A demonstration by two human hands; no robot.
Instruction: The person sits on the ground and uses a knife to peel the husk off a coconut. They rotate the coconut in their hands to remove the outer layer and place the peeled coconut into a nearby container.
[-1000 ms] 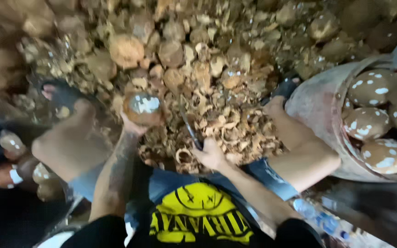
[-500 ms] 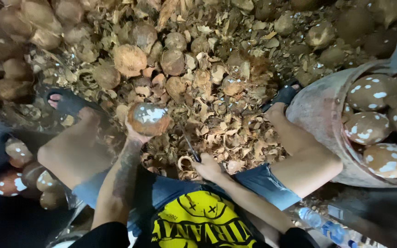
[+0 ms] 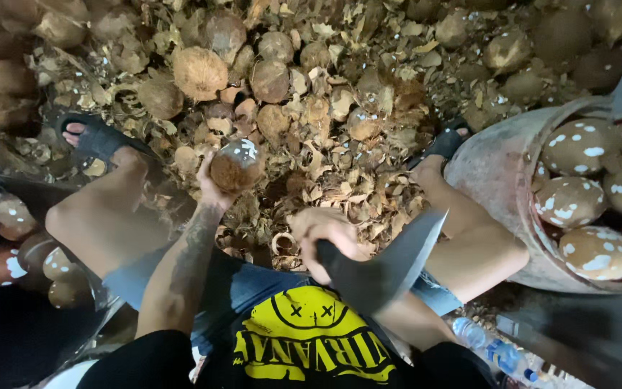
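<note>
A seated person's left hand (image 3: 214,189) clamps a brown coconut (image 3: 235,165) above a floor of husk scraps (image 3: 340,194); the right hand (image 3: 325,238) grips a raised cleaver (image 3: 397,263). A mistimed chop could catch the fingers. At right, a basket (image 3: 491,180) holds peeled coconuts (image 3: 581,198).

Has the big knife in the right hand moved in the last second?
Yes. The knife has swung up and toward the person, away from the shell heap, now raised beside the right knee.
</note>
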